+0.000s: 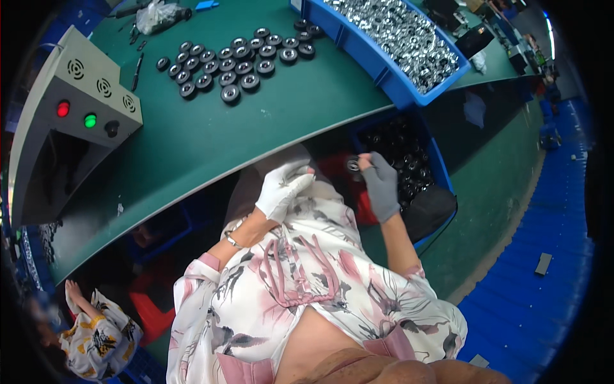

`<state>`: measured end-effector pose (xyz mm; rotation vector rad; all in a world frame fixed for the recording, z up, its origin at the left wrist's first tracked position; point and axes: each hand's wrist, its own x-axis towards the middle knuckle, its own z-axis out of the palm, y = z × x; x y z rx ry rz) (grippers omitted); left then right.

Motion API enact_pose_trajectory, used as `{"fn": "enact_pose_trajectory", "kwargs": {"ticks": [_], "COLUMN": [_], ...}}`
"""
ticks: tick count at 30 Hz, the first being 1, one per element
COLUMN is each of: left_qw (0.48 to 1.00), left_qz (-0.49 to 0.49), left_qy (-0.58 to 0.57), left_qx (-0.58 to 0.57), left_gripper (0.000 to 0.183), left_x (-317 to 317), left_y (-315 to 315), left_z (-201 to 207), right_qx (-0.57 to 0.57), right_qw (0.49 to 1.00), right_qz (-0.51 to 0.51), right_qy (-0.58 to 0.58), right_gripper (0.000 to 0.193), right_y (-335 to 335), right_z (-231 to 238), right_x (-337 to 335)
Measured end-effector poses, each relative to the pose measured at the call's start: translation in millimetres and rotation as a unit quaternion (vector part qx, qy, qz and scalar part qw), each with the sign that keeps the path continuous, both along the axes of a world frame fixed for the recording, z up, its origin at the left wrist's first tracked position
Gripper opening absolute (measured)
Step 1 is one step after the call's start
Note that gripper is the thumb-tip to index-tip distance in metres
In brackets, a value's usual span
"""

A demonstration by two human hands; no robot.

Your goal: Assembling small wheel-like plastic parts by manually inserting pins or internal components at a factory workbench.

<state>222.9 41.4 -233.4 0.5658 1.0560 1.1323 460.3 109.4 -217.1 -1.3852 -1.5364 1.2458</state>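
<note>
A small black wheel (353, 164) with a silver centre is pinched between the thumb and fingers of my right hand (382, 187), which wears a grey fingerless glove. That hand is beside a blue bin (439, 153) full of similar black parts (409, 160). My left hand (285, 190), in a white glove, is curled over my lap with its fingers pressed together; whatever it may hold is hidden. On the green table (288, 109) ahead stands a loose group of black wheels (243, 66) with shiny hubs.
A blue tray (384, 70) heaped with silver metal parts (403, 41) juts over the table's edge. At left stands a grey box (89, 83) with red and green buttons. A plastic bag (157, 16) lies at the back. Another person (102, 333) sits at lower left.
</note>
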Motion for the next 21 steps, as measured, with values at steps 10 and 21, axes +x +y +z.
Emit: {"fn": "enact_pose_trajectory", "kwargs": {"ticks": [10, 21], "left_qw": [0.999, 0.997], "left_qz": [-0.047, -0.052], "left_qy": [0.007, 0.054], "left_qx": [0.008, 0.003], "left_gripper": [0.048, 0.046], "left_x": [-2.7, -21.1], "left_y": [0.4, 1.1], "left_z": [-4.6, -7.5], "right_qx": [0.519, 0.242], "right_qw": [0.819, 0.702], "right_qz": [0.092, 0.235], "right_qy": [-0.227, -0.627], "right_gripper": [0.019, 0.032], "right_y": [121.3, 296.7], "right_z": [115.3, 104.3], "right_x": [-111.4, -235.4]}}
